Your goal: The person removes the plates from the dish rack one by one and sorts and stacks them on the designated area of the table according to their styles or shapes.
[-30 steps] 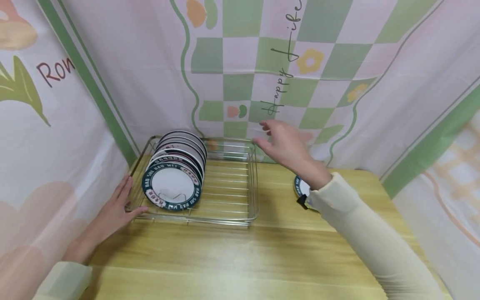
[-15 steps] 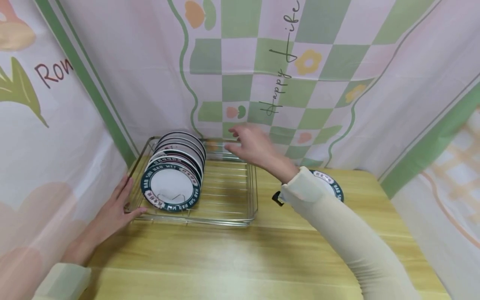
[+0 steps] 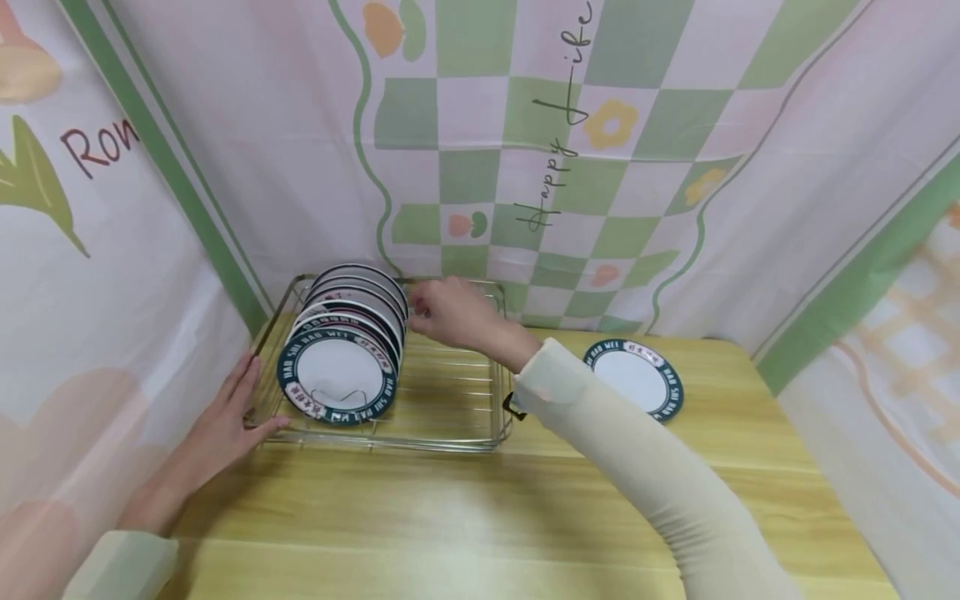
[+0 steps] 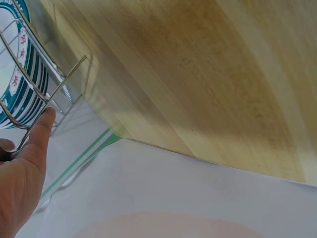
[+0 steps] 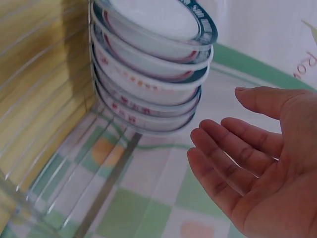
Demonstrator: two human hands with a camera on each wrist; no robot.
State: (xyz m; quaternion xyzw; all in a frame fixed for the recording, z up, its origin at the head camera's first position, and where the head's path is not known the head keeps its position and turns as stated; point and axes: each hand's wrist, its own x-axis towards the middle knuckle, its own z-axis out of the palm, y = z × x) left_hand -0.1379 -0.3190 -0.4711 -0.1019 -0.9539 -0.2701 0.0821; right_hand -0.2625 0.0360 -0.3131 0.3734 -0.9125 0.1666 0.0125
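Observation:
A metal wire dish rack (image 3: pixel 450 444) stands on the wooden table with several plates (image 3: pixel 337 375) upright in its left half. The front plate has a white centre and a dark teal lettered rim. My left hand (image 3: pixel 217 429) holds the rack's front left corner, thumb at the front rail and fingers along the left side; the left wrist view shows a digit against the wire. Over the back of the rack, my right hand (image 3: pixel 453 312) is beside the plates' right edges. In the right wrist view its fingers are spread loosely, with nothing in them and a gap to the plates.
One more teal-rimmed plate (image 3: pixel 637 379) lies flat on the wooden table (image 3: pixel 450 517), right of the rack and partly behind my right sleeve. A printed cloth (image 3: pixel 480 167) hangs close behind the rack, and another stands along the left side.
My right hand has moved left from beyond the rack's right end to beside the plates, uncovering the plate on the table. My left hand has stayed at the rack corner.

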